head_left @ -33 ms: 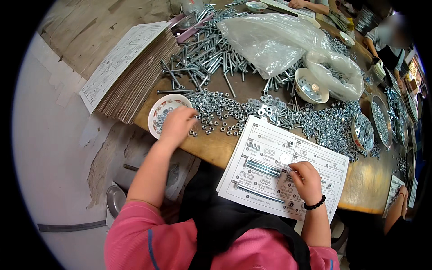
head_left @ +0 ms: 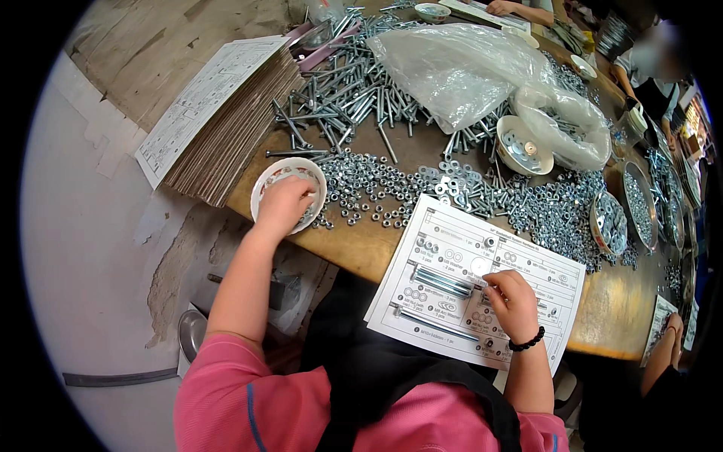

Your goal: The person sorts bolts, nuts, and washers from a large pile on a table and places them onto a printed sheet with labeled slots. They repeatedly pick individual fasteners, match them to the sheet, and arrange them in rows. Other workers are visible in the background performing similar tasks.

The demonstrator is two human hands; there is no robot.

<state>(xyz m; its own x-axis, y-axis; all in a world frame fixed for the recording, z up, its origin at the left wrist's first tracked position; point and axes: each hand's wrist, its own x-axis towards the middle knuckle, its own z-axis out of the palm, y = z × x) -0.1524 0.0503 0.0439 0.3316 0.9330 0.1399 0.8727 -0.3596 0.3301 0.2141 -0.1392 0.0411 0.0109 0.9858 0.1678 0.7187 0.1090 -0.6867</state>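
Nothing has shifted since the earlier frame: our left hand (head_left: 282, 205) stays dipped in the small bowl (head_left: 265, 181) left of the printed parts sheet (head_left: 452, 248), fingers curled, grasp unclear, while our right hand (head_left: 512, 303) pinches a part on the sheet.

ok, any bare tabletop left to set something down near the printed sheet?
Bare wood lies between the small bowl and the printed sheet, along the table's near edge, and right of the sheet toward the rim. Beyond the sheet it is crowded: nuts, bolts, plastic bags.
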